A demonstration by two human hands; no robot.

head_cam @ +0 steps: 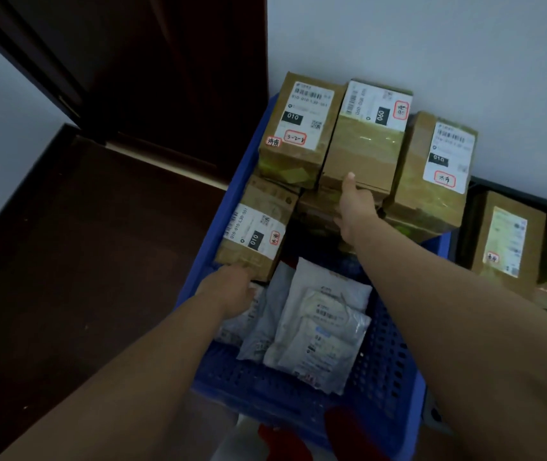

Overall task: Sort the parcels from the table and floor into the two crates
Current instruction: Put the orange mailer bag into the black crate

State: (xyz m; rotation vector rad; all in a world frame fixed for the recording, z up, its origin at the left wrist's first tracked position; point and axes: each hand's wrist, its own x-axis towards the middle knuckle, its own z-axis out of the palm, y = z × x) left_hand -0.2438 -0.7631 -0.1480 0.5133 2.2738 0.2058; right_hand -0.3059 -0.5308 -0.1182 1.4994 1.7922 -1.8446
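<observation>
A blue perforated crate (382, 371) on the floor holds several brown cardboard parcels stacked at its far end and grey-white mailer bags (318, 331) at its near end. My left hand (232, 291) reaches under the near edge of a low box labelled 010 (255, 227); its fingers are hidden. My right hand (353, 207) grips the near edge of the upper middle box labelled 060 (365, 138), thumb on top. Boxes labelled 010 stand beside it, one on its left (298, 128) and one on its right (431, 168).
A second, dark crate (471, 194) at the right holds more brown boxes (504, 237). A white wall runs behind the crates. A dark wooden door (152, 78) and dark floor (82, 261) lie to the left. Something red (348, 430) shows under the blue crate's near edge.
</observation>
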